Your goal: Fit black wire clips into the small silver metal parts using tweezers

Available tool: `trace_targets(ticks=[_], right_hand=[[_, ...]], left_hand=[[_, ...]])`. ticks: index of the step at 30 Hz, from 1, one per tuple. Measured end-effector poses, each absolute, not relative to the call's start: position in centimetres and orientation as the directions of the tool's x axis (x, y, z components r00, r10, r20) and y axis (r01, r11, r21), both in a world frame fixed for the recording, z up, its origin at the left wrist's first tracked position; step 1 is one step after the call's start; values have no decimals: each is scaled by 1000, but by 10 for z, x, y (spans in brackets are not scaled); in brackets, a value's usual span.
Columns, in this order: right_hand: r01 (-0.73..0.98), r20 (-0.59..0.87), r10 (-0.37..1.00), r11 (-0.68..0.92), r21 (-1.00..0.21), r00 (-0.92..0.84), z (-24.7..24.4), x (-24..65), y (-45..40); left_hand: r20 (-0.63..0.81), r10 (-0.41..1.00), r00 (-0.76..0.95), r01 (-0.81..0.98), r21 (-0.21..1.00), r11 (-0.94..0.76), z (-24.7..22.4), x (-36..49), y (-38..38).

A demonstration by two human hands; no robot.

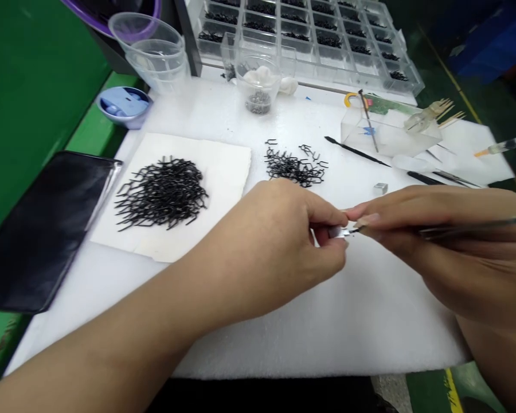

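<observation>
Head view: your left hand pinches a small silver metal piece closed between thumb and fingertips, above white foam. Your right hand grips fine tweezers firmly, tips at the piece. Black wire clips lie heaped on paper; a second heap sits on the foam.
</observation>
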State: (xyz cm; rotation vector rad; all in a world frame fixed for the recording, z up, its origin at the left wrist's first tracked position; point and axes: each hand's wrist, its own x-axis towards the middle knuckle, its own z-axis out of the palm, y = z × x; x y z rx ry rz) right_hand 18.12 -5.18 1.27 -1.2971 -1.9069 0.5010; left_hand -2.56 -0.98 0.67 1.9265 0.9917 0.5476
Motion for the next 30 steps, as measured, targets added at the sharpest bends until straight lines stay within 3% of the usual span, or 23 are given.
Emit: trace_targets(ticks=[7,18,25,30], right_hand=[[695,348,928,338,-634,-134,12,179,-56],[545,468,835,545,-637,-289,8,179,-48],[525,460,856,511,-681,-235,6,175,-50],[497,516,815,573,-652,-264,4,171,-50]], left_hand=[[11,804,594,453,821,-346,6,-27,-9],[48,797,602,463,792,-398,6,-28,-8],[108,783,612,459,758,-464,6,-27,-8],[85,778,622,424,799,-426,7,-27,-8]])
